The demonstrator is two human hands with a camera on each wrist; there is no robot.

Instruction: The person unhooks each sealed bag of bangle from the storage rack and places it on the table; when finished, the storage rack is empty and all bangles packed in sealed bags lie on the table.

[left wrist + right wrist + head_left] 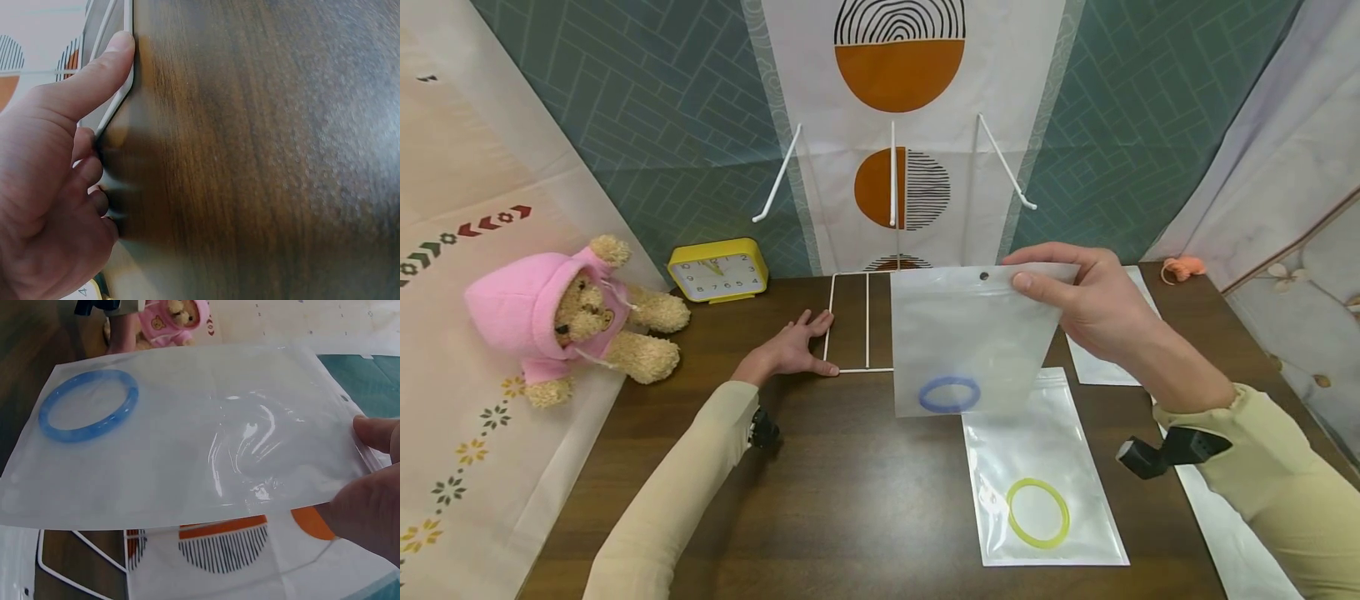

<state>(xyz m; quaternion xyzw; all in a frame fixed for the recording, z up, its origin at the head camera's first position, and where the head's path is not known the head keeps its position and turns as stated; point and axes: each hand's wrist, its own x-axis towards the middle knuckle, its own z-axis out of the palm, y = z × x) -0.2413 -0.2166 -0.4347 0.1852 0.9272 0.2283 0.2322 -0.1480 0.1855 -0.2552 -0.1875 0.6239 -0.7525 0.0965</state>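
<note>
My right hand (1101,304) pinches the top corner of a frosted zip bag (970,333) between thumb and fingers. The bag hangs upright above the table, a small round hole near its top edge. Inside, at the bottom, lies a blue ring-shaped bangle (87,406). My left hand (786,346) rests at the near left corner of a white wire stand's base (867,321). Its fingers are spread, with the thumb (103,69) pressing on the wire. Three white prongs, among them the middle prong (892,175), rise behind the held bag.
Another zip bag (1000,500) with a yellow-green bangle (1037,543) lies flat on the dark wooden table (835,517). More white bags (1093,358) lie at the right. A yellow clock (718,271) and a teddy bear in a pink hoodie (535,304) are at the left.
</note>
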